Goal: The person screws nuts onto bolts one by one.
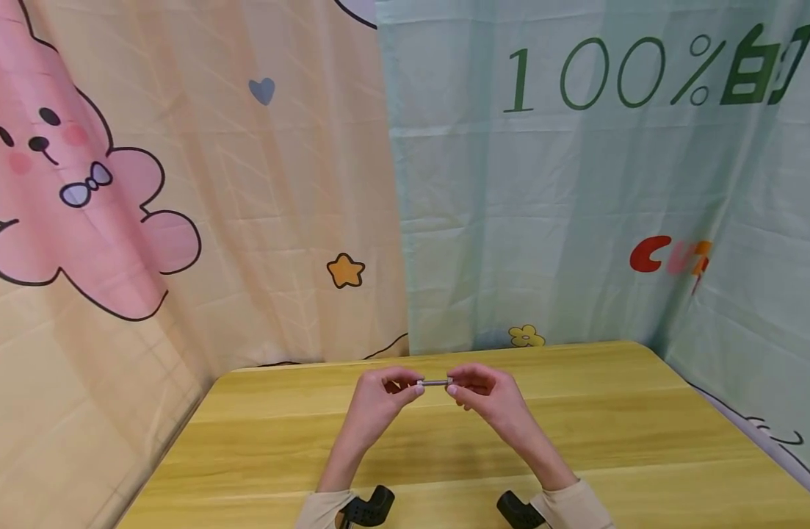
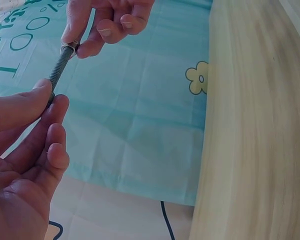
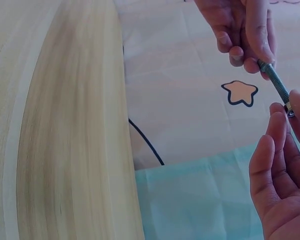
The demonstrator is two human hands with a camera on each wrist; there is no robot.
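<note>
In the head view, the wooden tabletop (image 1: 616, 422) is spreading out below. Over it, near its 12 o'clock edge, the left hand (image 1: 380, 397) and right hand (image 1: 492, 397) are holding a threaded bolt (image 1: 435, 383) in the air, thumbs and fingers pinching its 9 and 3 o'clock ends respectively. Being slim metal, the bolt is probably weighing little, stiff and hardly fragile; its threads are likely offering grip, so pinching both ends is seeming sound. At the 3 o'clock end, a small nut-like ring (image 3: 288, 106) is sitting, probably slippery. Counting down, the views are showing one tabletop, two hands, one bolt, one ring.
</note>
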